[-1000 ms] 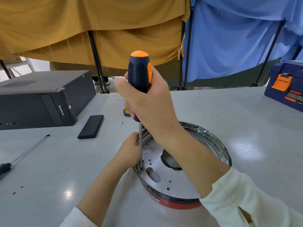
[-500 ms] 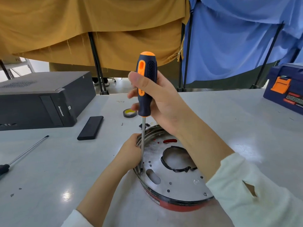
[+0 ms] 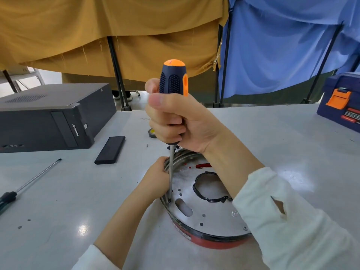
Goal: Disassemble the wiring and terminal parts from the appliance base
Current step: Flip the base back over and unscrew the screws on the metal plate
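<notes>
- Now unscrewing: right hand grips screwdriver, tip at base edge
- Left hand holds rim
- Next, probably: turn steadily, keep tip seated

A workshop or repair bench: a desktop computer case, a spare screwdriver, a blue toolbox and a tape roll lie about, with cloth sheets draped over metal stands behind.

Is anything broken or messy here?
Yes: the right white sleeve has a torn hole near the wrist. Small dark bits lie scattered on the table at the left. The appliance base looks intact.
</notes>
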Motion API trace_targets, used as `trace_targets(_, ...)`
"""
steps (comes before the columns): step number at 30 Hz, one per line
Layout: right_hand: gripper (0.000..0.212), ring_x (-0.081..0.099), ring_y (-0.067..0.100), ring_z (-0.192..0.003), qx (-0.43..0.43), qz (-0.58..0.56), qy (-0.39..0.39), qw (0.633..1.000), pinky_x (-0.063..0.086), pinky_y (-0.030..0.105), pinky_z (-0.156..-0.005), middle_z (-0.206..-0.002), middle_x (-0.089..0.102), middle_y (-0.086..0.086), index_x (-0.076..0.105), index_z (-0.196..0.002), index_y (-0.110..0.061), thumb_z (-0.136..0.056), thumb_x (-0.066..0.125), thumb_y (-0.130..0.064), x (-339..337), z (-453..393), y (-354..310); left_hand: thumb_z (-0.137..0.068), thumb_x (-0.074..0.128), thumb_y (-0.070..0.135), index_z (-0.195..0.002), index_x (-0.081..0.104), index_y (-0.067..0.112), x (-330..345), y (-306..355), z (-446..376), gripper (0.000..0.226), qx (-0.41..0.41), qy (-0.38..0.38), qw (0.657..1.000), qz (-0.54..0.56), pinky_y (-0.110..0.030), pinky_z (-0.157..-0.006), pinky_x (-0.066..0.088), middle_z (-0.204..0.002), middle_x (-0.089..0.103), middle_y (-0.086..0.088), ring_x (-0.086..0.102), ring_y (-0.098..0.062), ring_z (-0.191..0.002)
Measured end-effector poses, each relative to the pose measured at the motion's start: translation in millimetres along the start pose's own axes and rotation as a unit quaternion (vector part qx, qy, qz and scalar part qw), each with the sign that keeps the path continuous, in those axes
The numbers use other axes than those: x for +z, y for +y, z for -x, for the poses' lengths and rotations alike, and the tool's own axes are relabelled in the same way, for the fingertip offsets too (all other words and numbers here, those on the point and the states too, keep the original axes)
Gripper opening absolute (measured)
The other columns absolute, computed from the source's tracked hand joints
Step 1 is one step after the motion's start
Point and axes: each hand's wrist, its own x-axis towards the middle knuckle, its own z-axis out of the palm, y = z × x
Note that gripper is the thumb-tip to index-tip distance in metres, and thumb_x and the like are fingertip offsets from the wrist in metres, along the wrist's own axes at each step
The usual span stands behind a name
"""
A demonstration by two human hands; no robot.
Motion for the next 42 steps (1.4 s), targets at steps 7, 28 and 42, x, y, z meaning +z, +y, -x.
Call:
trace_targets(7, 0.014, 0.045, 0.01, -0.053, -0.015, 0.017, 0.111, 0.994, 0.04, 0.021, -0.05, -0.063, 0.048, -0.003, 0.048, -0.076, -0.013, -0.087, 0.057, -0.017, -6, 0, 6, -0.089, 0.04, 0.006, -0.126, 0.05, 0.019, 0, -1, -1, 0.04, -0.006, 0.002, 1.0, 0.002, -0.029, -0.075, 0.051, -0.108, 0.062, -0.005, 0.061, -0.021, -0.095)
trace_targets(28, 0.017, 0.047, 0.014, -0.052, -0.075, 0.064, 0.186, 0.978, 0.04, 0.025, -0.049, -0.064, 0.053, -0.003, 0.048, -0.084, -0.012, -0.089, 0.059, -0.024, 4, 8, 8, -0.088, 0.037, 0.004, -0.126, 0.05, 0.021, 1, 0, 0, 0.043, -0.008, 0.002, 1.0, 0.011, -0.029, -0.07, 0.052, -0.107, 0.063, -0.006, 0.062, -0.023, -0.094)
trace_targets(42, 0.026, 0.025, 0.006, -0.033, 0.02, -0.018, -0.067, 0.997, 0.016, 0.015, -0.036, -0.045, 0.037, -0.01, 0.028, -0.073, -0.016, -0.083, 0.051, -0.023, 9, -1, 2, -0.09, 0.038, 0.009, -0.109, 0.047, 0.022, 1, -1, 0, 0.025, 0.026, 0.005, 1.0, 0.01, -0.015, -0.062, 0.038, -0.093, 0.055, 0.011, 0.052, -0.004, -0.082)
